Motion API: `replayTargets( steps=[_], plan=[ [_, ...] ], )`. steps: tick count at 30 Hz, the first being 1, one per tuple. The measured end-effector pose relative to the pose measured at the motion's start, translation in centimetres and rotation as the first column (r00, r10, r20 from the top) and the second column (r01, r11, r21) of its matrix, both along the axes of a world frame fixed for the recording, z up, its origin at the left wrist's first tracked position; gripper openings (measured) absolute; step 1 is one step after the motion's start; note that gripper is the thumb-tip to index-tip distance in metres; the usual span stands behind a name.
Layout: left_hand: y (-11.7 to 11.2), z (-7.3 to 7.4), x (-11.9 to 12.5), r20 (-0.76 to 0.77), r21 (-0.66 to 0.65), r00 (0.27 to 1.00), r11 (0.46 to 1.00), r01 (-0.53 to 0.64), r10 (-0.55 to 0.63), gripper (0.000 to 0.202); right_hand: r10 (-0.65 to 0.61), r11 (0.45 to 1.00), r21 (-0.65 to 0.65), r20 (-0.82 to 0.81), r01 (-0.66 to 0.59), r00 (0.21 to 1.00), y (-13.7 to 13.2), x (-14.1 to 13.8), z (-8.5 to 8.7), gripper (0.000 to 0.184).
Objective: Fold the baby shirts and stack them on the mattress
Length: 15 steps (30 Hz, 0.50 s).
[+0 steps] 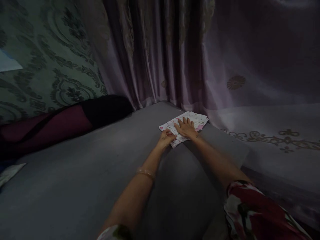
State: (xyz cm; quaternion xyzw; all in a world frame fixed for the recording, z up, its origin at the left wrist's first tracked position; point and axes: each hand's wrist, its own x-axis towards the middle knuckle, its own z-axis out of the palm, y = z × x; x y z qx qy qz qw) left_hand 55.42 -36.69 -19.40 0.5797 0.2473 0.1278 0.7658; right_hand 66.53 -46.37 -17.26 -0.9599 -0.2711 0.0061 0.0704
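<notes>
A folded white cloth [197, 117] with small pink prints lies flat near the far corner of the grey surface. My right hand [185, 128] rests palm down on top of it, fingers spread. At the cloth's near left edge is my left hand [166, 138], its thumb and fingers closed on the fabric there. Part of the cloth is hidden under both hands. Whether it is a garment or a plain cloth, I cannot tell.
The grey, mattress-like surface [75, 180] stretches across the view. A long maroon and black bundle [67, 121] lies along the patterned green wall. Purple curtains [172, 60] hang behind and to the right. A pale item [11, 173] sits at the left edge.
</notes>
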Motion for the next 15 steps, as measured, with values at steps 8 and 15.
replayTargets(
  steps=[8,15],
  plan=[
    [10.4,-1.2,-13.6,-0.087,0.202,0.996,0.978,0.053,-0.036,0.042,-0.012,1.000,0.008,0.098,0.011,0.995,0.1,0.4,-1.5,0.066],
    [19.0,-0.8,-27.7,-0.297,0.604,0.898,0.792,-0.086,0.325,0.048,0.003,1.000,-0.025,0.064,-0.001,0.998,0.1,0.5,-1.1,0.064]
  ],
)
